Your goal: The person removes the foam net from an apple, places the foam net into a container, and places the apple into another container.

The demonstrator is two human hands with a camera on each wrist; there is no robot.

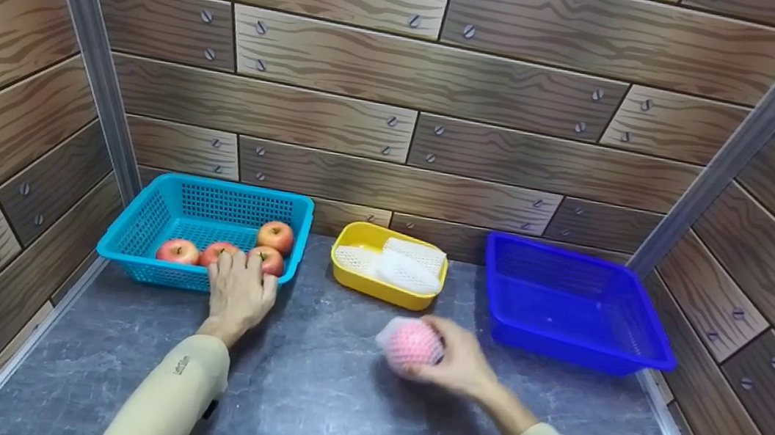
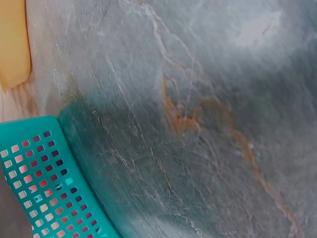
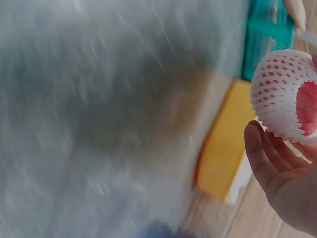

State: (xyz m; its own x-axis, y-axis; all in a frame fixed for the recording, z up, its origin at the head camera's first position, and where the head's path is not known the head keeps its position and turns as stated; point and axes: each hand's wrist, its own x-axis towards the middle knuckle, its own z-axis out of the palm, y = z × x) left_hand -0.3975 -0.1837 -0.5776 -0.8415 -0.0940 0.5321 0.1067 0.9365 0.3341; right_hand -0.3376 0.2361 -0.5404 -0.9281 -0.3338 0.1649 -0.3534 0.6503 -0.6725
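In the head view my left hand (image 1: 239,295) reaches over the front rim of a teal basket (image 1: 136,216), its fingers at the red apples (image 1: 178,251) lying along the near side. Several apples are in there, one (image 1: 275,236) farther back on the right. My right hand (image 1: 462,360) holds an apple in a white foam net (image 1: 414,344) above the table, right of centre. The right wrist view shows the net (image 3: 277,94) around the apple (image 3: 308,106), with red skin bare at one end. In the left wrist view the left hand is out of sight; the basket's side (image 2: 49,183) shows.
A small yellow basket (image 1: 379,289) with white foam nets (image 1: 411,268) stands at the back middle. To the right is a blue basket (image 1: 564,346) with nothing seen in it. Wood-patterned walls enclose the grey marbled tabletop (image 1: 320,401) on the left, back and right.
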